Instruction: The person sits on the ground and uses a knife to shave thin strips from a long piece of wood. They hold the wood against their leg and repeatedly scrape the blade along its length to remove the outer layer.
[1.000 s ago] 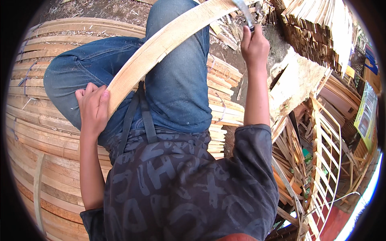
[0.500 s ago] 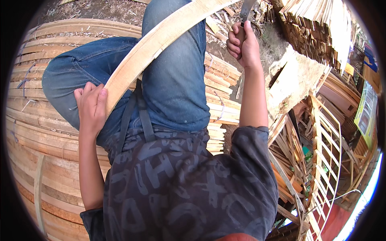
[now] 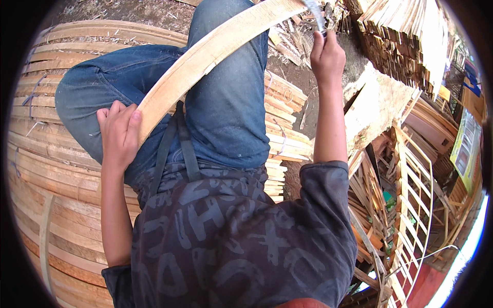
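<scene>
A long pale wooden strip (image 3: 200, 62) slants across my legs, its near end by my left thigh and its far end at the top edge of the head view. Around that near end my left hand (image 3: 120, 132) is closed, thumb on top. Out to the right, my right hand (image 3: 328, 57) is closed round the handle of a broad-bladed knife (image 3: 315, 15), the handle mostly hidden in my fist. The grey metal blade reaches up beside the far end of the strip; whether it touches the wood I cannot tell.
I sit over stacked wooden slats (image 3: 67, 133), some tied with string. Wood chips (image 3: 287, 49) litter the ground ahead. At the right stand a tall stack of thin boards (image 3: 405, 36), a rough wood block (image 3: 377, 108), a slatted wooden frame (image 3: 411, 205) and scrap pieces.
My right hand has turned and shifted right and slightly nearer, and the blade now tilts left toward the strip's far end. The strip and my left hand have moved slightly right.
</scene>
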The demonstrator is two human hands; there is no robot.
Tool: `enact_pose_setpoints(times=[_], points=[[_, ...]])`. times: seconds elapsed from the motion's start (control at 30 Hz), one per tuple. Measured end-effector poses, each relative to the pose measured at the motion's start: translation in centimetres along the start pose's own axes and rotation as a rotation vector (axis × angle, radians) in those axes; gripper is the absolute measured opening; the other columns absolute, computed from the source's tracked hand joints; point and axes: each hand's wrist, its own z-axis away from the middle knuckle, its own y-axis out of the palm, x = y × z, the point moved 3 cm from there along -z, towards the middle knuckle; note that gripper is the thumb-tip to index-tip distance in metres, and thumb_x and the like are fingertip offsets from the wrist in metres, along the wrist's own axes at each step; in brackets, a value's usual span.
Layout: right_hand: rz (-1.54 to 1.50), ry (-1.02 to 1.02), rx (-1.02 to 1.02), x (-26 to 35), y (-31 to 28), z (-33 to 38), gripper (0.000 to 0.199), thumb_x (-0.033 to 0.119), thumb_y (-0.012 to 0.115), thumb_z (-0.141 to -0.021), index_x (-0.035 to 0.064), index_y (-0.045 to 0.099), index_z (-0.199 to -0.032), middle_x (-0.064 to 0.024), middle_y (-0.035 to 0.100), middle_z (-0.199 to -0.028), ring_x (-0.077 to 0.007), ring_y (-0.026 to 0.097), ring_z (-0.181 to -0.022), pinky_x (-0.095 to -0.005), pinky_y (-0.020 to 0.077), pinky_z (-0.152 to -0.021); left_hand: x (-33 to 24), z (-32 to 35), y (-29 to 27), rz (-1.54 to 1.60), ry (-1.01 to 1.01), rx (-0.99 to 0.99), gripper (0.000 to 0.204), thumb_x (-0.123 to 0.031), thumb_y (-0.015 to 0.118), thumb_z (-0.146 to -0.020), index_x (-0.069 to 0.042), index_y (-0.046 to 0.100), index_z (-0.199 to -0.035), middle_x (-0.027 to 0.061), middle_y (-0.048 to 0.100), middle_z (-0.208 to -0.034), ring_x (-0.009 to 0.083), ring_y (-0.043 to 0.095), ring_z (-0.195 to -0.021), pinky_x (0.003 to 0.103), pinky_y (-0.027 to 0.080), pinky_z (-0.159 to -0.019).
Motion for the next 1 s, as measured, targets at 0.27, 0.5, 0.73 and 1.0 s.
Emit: enact_pose_setpoints(times=[0.27, 0.5, 0.73, 1.0], points=[[-0.791, 0.897, -0.093, -7.1, 5.1, 5.1, 0.042, 0.038, 0.039, -0.104, 0.0073, 0.047, -0.076, 0.0005, 0.042, -0.052, -0.0085, 0.035, -0.037, -0.0286, 0.0264, -0.033, 0.5, 0.4, 0.1, 0.033, -0.003, 0.02, 0.033, -0.024, 0.046, -0.097, -0.001, 0.058, -0.075, 0.0101, 0.047, -0.066, 0.0241, 0.045, -0.073, 0.037, 0.027, -0.076], [-1.288, 1.109, -0.194, 5.4, 10.0, 11.4, 0.046, 0.051, 0.031, -0.103, 0.0105, 0.041, -0.085, 0.0003, 0.037, -0.056, -0.0099, 0.033, -0.04, -0.0253, 0.0267, -0.034, 0.6, 0.5, 0.2, 0.031, 0.017, 0.022, 0.033, -0.025, 0.047, -0.097, -0.002, 0.058, -0.074, 0.0086, 0.048, -0.066, 0.0233, 0.046, -0.074, 0.037, 0.027, -0.077], [-1.14, 0.638, -0.077, 8.5, 4.2, 9.3, 0.043, 0.042, 0.038, -0.104, 0.0062, 0.047, -0.081, -0.0018, 0.045, -0.06, -0.0096, 0.038, -0.042, -0.0232, 0.0322, -0.041, 0.5, 0.4, 0.2, 0.007, 0.021, 0.021, 0.033, -0.025, 0.047, -0.098, -0.003, 0.058, -0.075, 0.0083, 0.048, -0.066, 0.0231, 0.046, -0.073, 0.037, 0.027, -0.076], [-0.517, 0.086, 0.165, 12.3, -0.5, 8.7, 0.018, 0.018, 0.064, -0.092, 0.002, 0.058, -0.086, -0.0096, 0.05, -0.051, -0.0241, 0.052, -0.043, -0.0345, 0.0393, -0.045, 0.5, 0.6, 0.3, 0.013, 0.056, -0.022, 0.034, -0.026, 0.048, -0.098, -0.004, 0.058, -0.075, 0.0072, 0.048, -0.064, 0.0226, 0.047, -0.073, 0.037, 0.027, -0.076]])
